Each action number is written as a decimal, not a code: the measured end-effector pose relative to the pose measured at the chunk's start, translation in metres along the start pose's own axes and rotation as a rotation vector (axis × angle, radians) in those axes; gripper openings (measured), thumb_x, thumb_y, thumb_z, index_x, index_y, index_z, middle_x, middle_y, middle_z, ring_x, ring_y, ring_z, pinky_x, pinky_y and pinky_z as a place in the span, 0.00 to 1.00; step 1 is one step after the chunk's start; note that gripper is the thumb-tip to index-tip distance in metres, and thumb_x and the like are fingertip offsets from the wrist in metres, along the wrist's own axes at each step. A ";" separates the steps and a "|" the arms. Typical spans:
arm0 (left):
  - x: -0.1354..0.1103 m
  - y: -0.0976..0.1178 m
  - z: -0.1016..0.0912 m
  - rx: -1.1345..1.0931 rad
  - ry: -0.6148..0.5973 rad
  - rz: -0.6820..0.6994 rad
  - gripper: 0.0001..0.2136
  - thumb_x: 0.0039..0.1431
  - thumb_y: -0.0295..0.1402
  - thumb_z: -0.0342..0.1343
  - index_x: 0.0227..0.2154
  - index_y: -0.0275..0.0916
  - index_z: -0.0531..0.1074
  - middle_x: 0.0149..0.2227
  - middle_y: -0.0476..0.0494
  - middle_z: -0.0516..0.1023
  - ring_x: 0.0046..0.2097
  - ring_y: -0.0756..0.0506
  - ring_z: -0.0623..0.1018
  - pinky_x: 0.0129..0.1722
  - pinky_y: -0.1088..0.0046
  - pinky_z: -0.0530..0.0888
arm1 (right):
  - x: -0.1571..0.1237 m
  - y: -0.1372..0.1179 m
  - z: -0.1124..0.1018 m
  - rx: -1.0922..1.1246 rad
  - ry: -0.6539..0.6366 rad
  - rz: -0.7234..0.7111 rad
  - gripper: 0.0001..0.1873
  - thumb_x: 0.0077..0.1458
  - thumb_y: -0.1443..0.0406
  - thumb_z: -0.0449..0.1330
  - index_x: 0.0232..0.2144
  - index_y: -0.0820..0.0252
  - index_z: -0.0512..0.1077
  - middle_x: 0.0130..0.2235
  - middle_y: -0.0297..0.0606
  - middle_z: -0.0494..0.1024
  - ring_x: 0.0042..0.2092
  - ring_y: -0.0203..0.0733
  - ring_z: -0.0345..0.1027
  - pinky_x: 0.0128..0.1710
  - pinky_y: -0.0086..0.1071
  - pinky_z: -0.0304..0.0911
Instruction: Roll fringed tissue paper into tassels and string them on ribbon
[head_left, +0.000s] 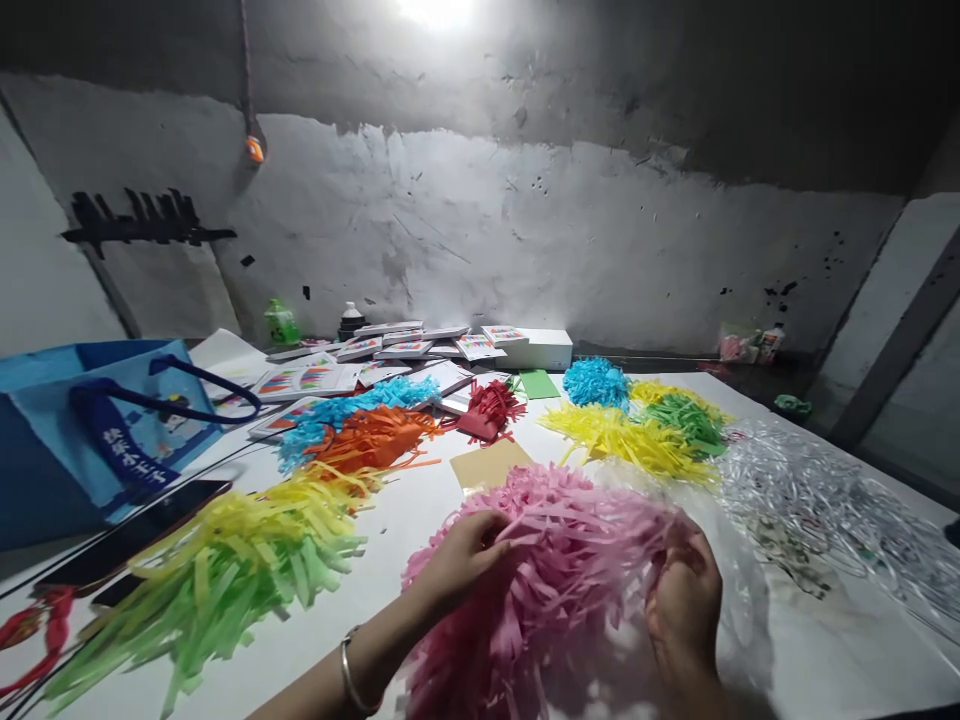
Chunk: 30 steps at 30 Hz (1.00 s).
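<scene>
"At far left, what does the blue bag (45,440) say?"

"White characters (139,452), too blurred to read surely."

"And the pink strips (555,575)?"

"Front middle of the tabletop (412,510): left hand (469,555) with fingers closed on some, right hand (684,590) pinching the other side, probably to spread the bunch"

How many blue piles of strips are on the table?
2. One blue pile is left of centre, behind the orange pile; another blue pile is right of centre, behind yellow strips. Both lie beyond the pink pile. Others may be hidden.
</scene>
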<state>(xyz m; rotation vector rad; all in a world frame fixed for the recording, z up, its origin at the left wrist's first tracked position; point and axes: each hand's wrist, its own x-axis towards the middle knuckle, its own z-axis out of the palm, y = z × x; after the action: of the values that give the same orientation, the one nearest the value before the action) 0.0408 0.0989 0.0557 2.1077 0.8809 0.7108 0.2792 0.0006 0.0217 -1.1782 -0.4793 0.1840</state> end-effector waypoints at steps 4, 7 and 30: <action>0.000 0.002 -0.001 -0.106 0.026 -0.048 0.18 0.58 0.47 0.54 0.34 0.36 0.75 0.31 0.46 0.77 0.34 0.44 0.73 0.33 0.72 0.68 | 0.005 -0.011 -0.011 -0.167 -0.042 -0.089 0.20 0.49 0.54 0.66 0.41 0.61 0.72 0.38 0.40 0.77 0.41 0.47 0.71 0.44 0.43 0.66; 0.000 0.008 0.001 -0.246 0.047 -0.110 0.20 0.57 0.50 0.56 0.34 0.35 0.75 0.28 0.47 0.75 0.31 0.46 0.71 0.30 0.73 0.67 | -0.006 -0.023 -0.018 -0.429 -0.009 -0.507 0.23 0.46 0.62 0.69 0.45 0.60 0.71 0.50 0.49 0.73 0.54 0.57 0.64 0.56 0.53 0.55; -0.015 0.004 0.031 -0.309 -0.010 0.006 0.20 0.55 0.33 0.59 0.51 0.37 0.69 0.44 0.41 0.75 0.40 0.44 0.74 0.42 0.67 0.72 | -0.074 -0.004 0.034 -0.410 -0.598 -0.572 0.11 0.61 0.67 0.56 0.26 0.58 0.70 0.28 0.34 0.72 0.32 0.40 0.66 0.34 0.32 0.60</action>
<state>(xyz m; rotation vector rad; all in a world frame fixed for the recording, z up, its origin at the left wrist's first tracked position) 0.0547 0.0729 0.0378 1.8382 0.7090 0.7844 0.1975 -0.0010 0.0160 -1.3250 -1.4091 -0.0706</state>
